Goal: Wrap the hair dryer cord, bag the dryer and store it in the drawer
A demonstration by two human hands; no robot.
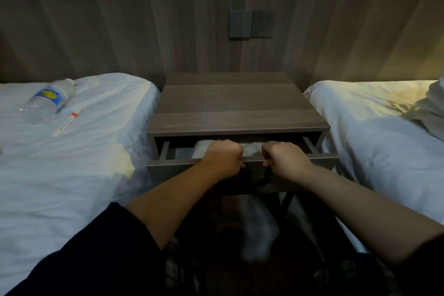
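A wooden nightstand [237, 103] stands between two beds, and its drawer [173, 170] is pulled a short way out. Both of my hands grip the top edge of the drawer front: my left hand [222, 158] left of centre, my right hand [286, 160] right of centre, fingers curled over the edge. Inside the drawer, behind my hands, a white bag [251, 146] shows partly. The hair dryer and its cord are hidden from view.
A white-sheeted bed [72, 163] on the left carries a plastic water bottle [48, 101] and a small white tube with an orange band [67, 122]. Another bed [374, 132] lies on the right. A switch and socket plate [251, 23] sit on the wood wall.
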